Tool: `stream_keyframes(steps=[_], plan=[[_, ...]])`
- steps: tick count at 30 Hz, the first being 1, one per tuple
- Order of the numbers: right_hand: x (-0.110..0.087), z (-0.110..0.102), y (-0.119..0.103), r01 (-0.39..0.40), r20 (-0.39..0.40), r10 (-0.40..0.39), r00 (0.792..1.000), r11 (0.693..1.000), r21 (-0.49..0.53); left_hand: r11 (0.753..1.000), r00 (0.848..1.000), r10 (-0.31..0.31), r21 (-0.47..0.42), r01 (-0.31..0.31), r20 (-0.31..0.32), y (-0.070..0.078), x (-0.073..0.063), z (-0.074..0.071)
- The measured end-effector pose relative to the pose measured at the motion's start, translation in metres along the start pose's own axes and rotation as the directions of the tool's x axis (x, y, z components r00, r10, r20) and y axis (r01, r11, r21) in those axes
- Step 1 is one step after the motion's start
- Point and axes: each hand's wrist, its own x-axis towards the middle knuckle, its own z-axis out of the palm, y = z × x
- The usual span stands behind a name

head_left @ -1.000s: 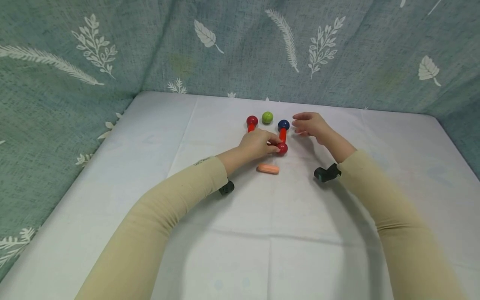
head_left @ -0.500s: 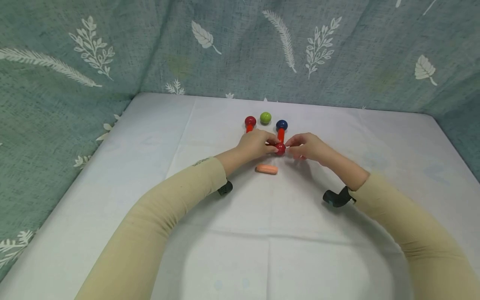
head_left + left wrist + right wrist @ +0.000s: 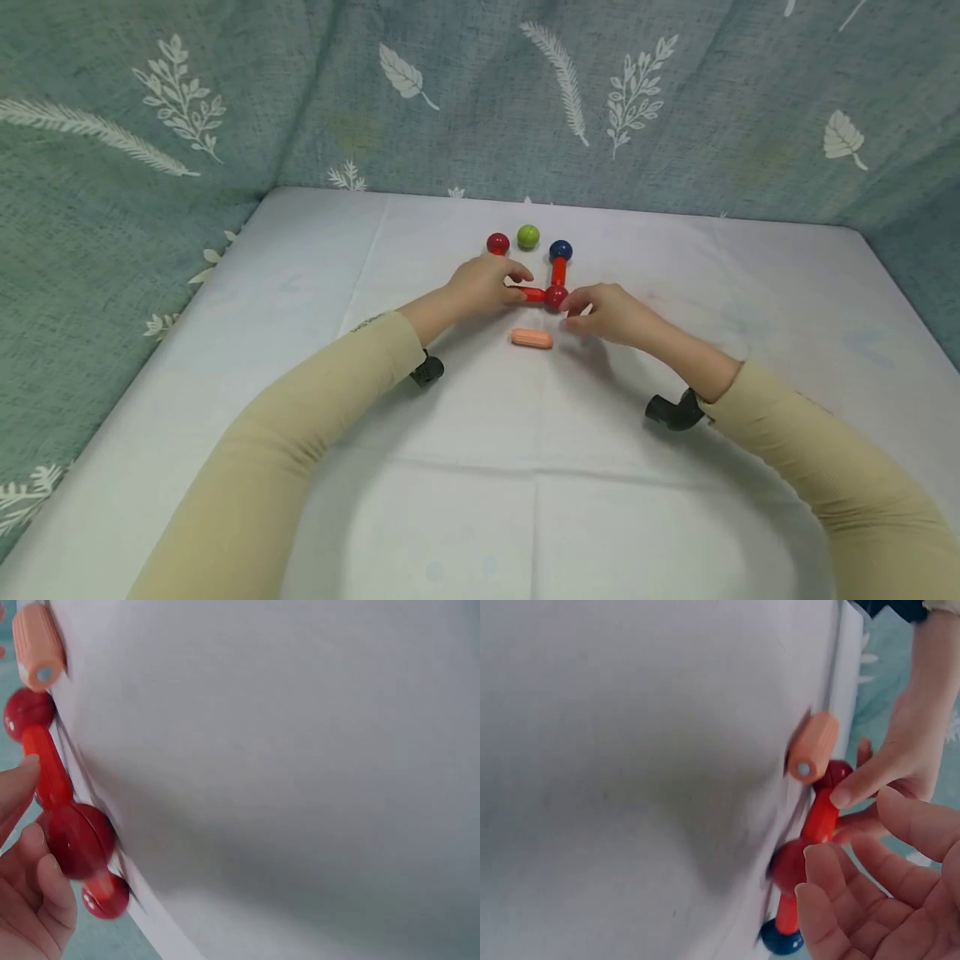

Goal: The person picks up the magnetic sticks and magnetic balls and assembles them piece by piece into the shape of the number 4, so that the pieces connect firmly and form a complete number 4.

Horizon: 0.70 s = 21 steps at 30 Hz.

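A U-shaped assembly of red magnetic building sticks and balls lies on the white cloth. My left hand (image 3: 480, 285) pinches its front red stick (image 3: 52, 772), thumb on the stick and fingers by the front-left red ball (image 3: 79, 840), which the hand hides in the head view. My right hand (image 3: 611, 312) is beside the front-right red ball (image 3: 556, 297), fingertips right at it, thumb held apart. From that ball another red stick (image 3: 558, 272) leads back to a blue ball (image 3: 561, 251). A further red ball (image 3: 498, 243) tops the left side.
An orange magnetic stick (image 3: 532, 338) with a grey metal end lies just in front of the assembly. Behind, a green ball (image 3: 528, 237) sits between the red and blue balls. A leaf-patterned green curtain (image 3: 465, 100) borders the cloth-covered table (image 3: 450, 517).
My right hand has come forward from beside the blue ball to the front-right red ball. My left hand has moved left off that ball onto the front stick.
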Motion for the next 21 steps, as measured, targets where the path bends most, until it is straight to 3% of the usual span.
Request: stream_keyframes(steps=[6,13,21], plan=[[0.001,0.010,-0.010,0.125,0.007,-0.125,0.992,0.987,-0.101,1.000,0.999,-0.006,-0.012,0.006,0.037,-0.015,-0.002,-0.001],[0.008,0.022,-0.022,0.158,0.025,-0.156,0.987,0.968,-0.197,0.999,1.000,0.011,-0.051,-0.010,0.015,-0.021,-0.002,0.001],[0.015,0.030,-0.032,0.202,0.048,-0.197,0.979,0.925,-0.321,0.997,1.000,0.005,-0.080,-0.004,0.011,-0.021,0.000,0.001]])
